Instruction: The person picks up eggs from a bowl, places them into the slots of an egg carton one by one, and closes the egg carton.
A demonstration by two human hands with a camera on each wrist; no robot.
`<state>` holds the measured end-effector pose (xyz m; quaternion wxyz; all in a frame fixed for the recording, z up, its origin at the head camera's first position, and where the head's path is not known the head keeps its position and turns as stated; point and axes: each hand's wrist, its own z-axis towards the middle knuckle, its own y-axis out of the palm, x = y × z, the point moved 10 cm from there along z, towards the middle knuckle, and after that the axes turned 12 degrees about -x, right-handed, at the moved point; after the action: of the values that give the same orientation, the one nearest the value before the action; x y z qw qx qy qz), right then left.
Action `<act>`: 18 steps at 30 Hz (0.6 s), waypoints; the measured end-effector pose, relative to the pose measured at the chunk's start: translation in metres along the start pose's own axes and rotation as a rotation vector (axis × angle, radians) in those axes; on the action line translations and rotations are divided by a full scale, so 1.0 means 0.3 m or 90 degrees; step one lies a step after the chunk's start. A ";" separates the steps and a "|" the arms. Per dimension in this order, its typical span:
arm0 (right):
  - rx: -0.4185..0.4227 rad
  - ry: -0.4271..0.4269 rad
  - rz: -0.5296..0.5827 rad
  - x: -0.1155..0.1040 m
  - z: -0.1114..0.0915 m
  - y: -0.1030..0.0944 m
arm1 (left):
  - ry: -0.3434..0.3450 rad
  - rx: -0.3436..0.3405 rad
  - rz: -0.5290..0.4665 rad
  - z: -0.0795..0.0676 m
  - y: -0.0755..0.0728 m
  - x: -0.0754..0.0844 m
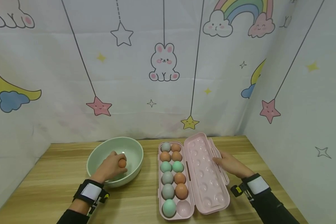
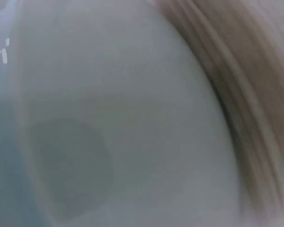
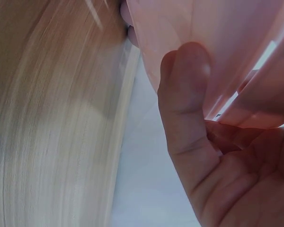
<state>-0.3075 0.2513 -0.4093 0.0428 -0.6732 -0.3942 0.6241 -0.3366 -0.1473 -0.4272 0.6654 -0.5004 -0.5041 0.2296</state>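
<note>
In the head view my left hand [image 1: 111, 167] pinches a brown egg [image 1: 122, 163] inside a pale green bowl [image 1: 135, 154]. The left wrist view is blurred and mostly filled by the bowl's wall [image 2: 156, 118]. To the right of the bowl lies a pink egg box [image 1: 182, 209] with its lid folded open. Green, grey and brown eggs fill its two rows, save for the bare cup at the near right. My right hand [image 1: 232, 164] grips the outer edge of the lid [image 1: 205, 177]; its thumb [image 3: 189, 80] lies against the pink plastic in the right wrist view.
Everything stands on a wood-grain table [image 1: 58, 174]. A white cloth printed with rabbits and stars [image 1: 145, 118] hangs behind the table, and a similar one [image 1: 296, 149] closes the right side.
</note>
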 end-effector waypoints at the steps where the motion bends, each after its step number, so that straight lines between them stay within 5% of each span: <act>1: -0.003 -0.004 0.000 -0.002 -0.001 0.001 | 0.005 0.006 0.001 0.001 -0.004 0.002; 13: -0.001 -0.006 -0.002 0.000 0.005 -0.001 | 0.010 -0.011 -0.039 0.011 -0.013 0.008; 18: -0.003 -0.006 -0.001 0.001 0.003 0.000 | 0.029 0.015 -0.033 0.005 -0.036 0.029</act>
<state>-0.3083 0.2509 -0.4098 0.0401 -0.6703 -0.3963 0.6261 -0.3366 -0.1439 -0.4136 0.6881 -0.4847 -0.4989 0.2065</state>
